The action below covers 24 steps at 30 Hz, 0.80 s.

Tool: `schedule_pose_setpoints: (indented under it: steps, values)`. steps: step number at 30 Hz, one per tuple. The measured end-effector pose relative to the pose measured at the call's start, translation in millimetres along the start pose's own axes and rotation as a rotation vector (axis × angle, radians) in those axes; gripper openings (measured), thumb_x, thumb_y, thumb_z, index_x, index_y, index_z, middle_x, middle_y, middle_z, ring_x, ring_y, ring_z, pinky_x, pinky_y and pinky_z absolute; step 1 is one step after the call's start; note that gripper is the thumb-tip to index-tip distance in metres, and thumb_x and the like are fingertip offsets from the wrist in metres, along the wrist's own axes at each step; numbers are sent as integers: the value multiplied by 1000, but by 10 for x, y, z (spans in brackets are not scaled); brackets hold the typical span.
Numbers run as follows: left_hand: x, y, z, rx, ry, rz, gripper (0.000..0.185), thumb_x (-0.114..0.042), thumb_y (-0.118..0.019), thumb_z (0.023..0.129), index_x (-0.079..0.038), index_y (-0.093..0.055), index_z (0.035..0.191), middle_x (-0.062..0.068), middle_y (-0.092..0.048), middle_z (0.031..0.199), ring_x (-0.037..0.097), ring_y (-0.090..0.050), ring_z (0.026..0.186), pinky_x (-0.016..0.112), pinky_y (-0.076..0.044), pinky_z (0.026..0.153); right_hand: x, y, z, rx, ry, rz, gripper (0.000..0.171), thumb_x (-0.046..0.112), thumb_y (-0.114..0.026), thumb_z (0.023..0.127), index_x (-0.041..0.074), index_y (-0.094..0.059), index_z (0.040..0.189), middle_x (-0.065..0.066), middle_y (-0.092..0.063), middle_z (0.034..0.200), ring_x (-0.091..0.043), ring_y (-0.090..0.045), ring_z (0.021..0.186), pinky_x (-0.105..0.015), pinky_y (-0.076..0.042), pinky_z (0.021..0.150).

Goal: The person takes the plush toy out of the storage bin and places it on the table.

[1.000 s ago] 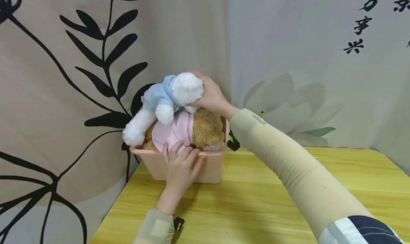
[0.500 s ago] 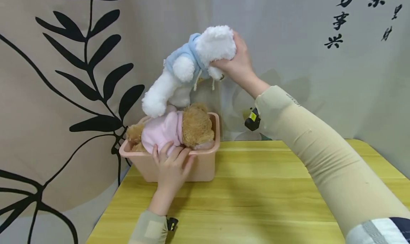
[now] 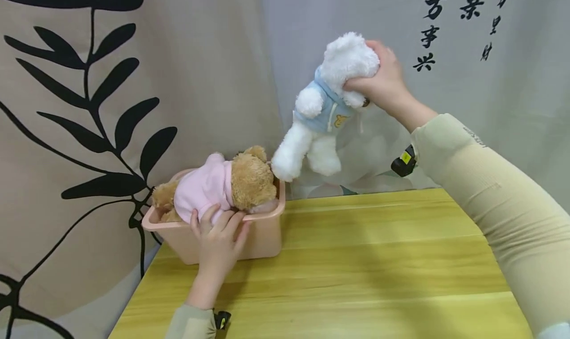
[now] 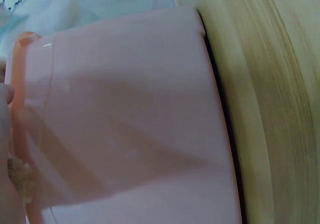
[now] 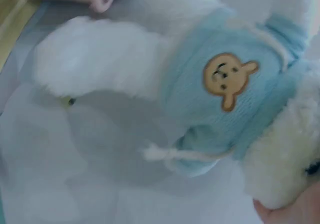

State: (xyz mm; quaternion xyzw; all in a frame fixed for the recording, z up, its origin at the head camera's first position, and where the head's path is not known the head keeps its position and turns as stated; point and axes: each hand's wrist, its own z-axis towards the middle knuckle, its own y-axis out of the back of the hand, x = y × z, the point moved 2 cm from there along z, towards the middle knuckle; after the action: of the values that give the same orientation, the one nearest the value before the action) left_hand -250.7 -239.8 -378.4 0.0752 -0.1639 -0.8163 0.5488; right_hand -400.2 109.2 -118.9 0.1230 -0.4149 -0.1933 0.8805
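Right hand (image 3: 385, 84) gripped the white teddy (image 3: 327, 106) by the head, fingers curled round it, holding it in the air above and just right of the pink bin (image 3: 267, 232); its feet hung near the bin's right rim. Teddy looked light and soft, squashy under the fingers, not slippery or fragile; head or torso in the blue sweater (image 5: 225, 108) both seemed fair places to hold, and the limp legs would likely swing. The bin sat on the tabletop (image 3: 378, 265) at its far left corner, holding a brown teddy (image 3: 249, 180) in a pink top, lying on its side. Left hand (image 3: 218, 235) lay over the bin's front rim, fingers straight, touching the pink top.
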Motion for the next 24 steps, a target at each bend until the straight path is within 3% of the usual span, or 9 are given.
schedule_pose_setpoints:
  steps: [3, 6, 13, 19, 24]
  values:
    - [20, 17, 5, -1, -7, 0, 24, -34, -60, 90, -12, -70, 93, 4, -64, 91, 37, -47, 115, 65, -9, 105, -134, 67, -101, 34, -5, -142, 77, 22, -81, 69, 15, -49, 139, -5, -49, 120, -19, -44, 106, -37, -41, 89]
    - [34, 26, 5, 2, -17, 1, 25, -34, -60, 90, -12, -70, 93, 5, -64, 90, 37, -47, 115, 65, -10, 105, -329, 50, -256, 101, -33, -205, 76, 23, -78, 71, 9, -48, 139, -13, -50, 122, -25, -45, 106, -42, -43, 87]
    - [65, 71, -27, 11, -19, 19, 27, -36, -57, 91, -12, -71, 92, 5, -63, 88, 37, -47, 114, 66, -12, 105, -907, -270, -745, 332, -135, -327, 83, 29, -77, 70, 4, -43, 141, -23, -46, 123, -36, -44, 106, -54, -45, 85]
    - [48, 70, -47, 7, -17, 25, 28, -38, -57, 91, -13, -71, 93, 4, -64, 90, 36, -48, 114, 66, -13, 105, -1340, -597, -1129, 449, -84, -413, 81, 37, -75, 74, 4, -43, 141, -26, -46, 121, -42, -43, 107, -56, -42, 82]
    - [29, 61, -23, -7, -21, 29, 26, -36, -58, 90, -13, -71, 93, 4, -64, 91, 36, -48, 114, 66, -13, 105, -1582, -783, -1300, 462, 25, -412, 78, 39, -74, 77, 1, -45, 138, -26, -44, 132, -45, -38, 122, -59, -33, 97]
